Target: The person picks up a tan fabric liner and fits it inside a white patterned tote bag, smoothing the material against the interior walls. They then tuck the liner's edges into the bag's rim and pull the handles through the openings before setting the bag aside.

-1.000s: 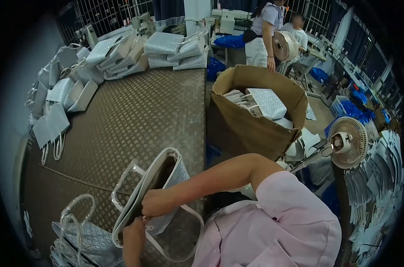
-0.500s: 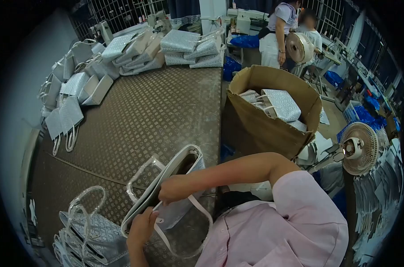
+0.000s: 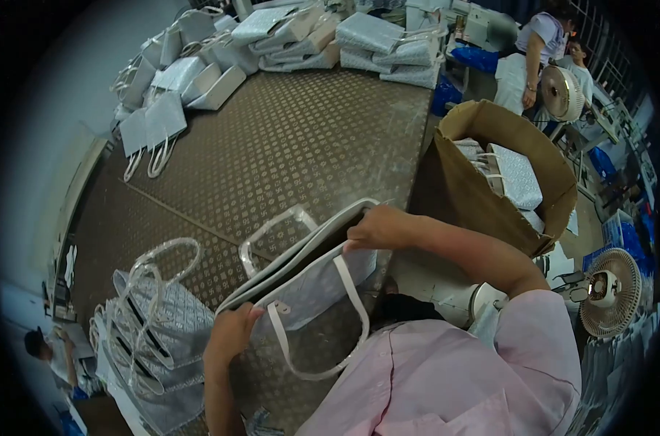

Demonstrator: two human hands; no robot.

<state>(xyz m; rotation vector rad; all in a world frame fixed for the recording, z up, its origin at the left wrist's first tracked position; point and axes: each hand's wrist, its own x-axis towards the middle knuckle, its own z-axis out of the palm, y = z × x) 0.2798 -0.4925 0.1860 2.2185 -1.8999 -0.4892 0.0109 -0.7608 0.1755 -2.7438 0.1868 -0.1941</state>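
Observation:
A pale silver-patterned tote bag (image 3: pixel 312 296) stands on the brown patterned table (image 3: pixel 293 138), its long mouth slanting up to the right. My left hand (image 3: pixel 232 336) is closed on the rim at the near left end, thumb on top. Near the far right end, my right hand (image 3: pixel 379 229) grips the rim with bent fingers. One white handle (image 3: pixel 355 301) hangs on the side toward me. The other handle (image 3: pixel 253 243), wrapped in clear plastic, sticks out on the far side. The inside of the bag is mostly dark.
Several similar bags (image 3: pixel 159 320) stand left of my left hand, handles up. Stacked bags (image 3: pixel 373 36) line the table's far side. A cardboard box (image 3: pixel 468 182) holding bags is at the right, beside a fan (image 3: pixel 610 292). Other people (image 3: pixel 537 51) are in the background.
My right hand has moved from the middle of the bag's mouth along the rim to its far right end. My left hand stays at the left end. The camera view has shifted.

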